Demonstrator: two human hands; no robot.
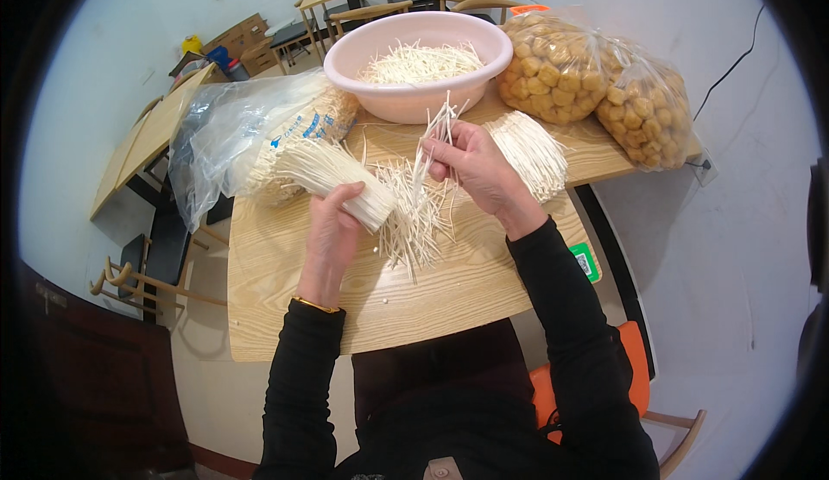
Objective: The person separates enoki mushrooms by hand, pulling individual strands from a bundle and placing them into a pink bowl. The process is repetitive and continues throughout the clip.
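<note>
My left hand (333, 231) is closed around a thick bundle of enoki mushrooms (337, 179), its cut end pointing right and down. My right hand (476, 163) pinches a few loose strands (443, 120) between thumb and fingers. Between and below the hands, a heap of loose enoki strands (411, 234) lies on the wooden table (291, 305). Another enoki bundle (531, 156) rests on the table just beyond my right hand. At the back, a pink plastic basin (418, 101) holds many separated strands (424, 64).
A clear plastic bag (217, 137) with more enoki lies at the left. Two clear bags of fried tofu puffs (550, 72) (647, 111) stand at the back right. A green card with a printed code (585, 263) is near the right edge. An orange chair (635, 363) stands below.
</note>
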